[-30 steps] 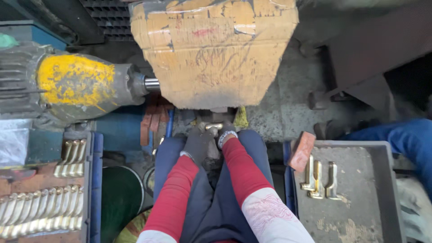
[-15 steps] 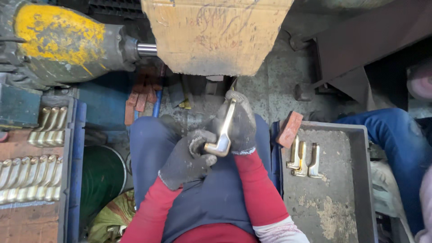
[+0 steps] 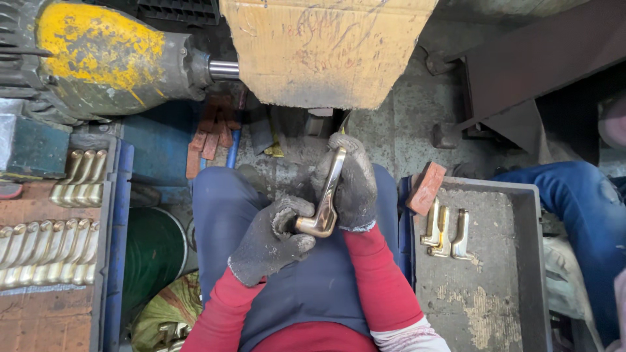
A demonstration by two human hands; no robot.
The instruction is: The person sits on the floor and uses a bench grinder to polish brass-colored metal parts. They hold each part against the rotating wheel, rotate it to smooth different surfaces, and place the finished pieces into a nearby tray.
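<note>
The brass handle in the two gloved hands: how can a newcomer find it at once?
Start at the big cardboard-covered block at the top centre, then drop to the lap below it. There the L-shaped brass handle is held by the left hand and right hand, unlike the three handles lying in the grey tray.

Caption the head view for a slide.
Both grey-gloved hands grip one L-shaped brass handle above the lap.

A single head-worn camera looks almost straight down, close over the person's lap, its top edge facing forward toward the yellow motor [image 3: 98,58] and cardboard guard [image 3: 326,49]. Trays [image 3: 521,261] flank the lap at both frame sides.
</note>
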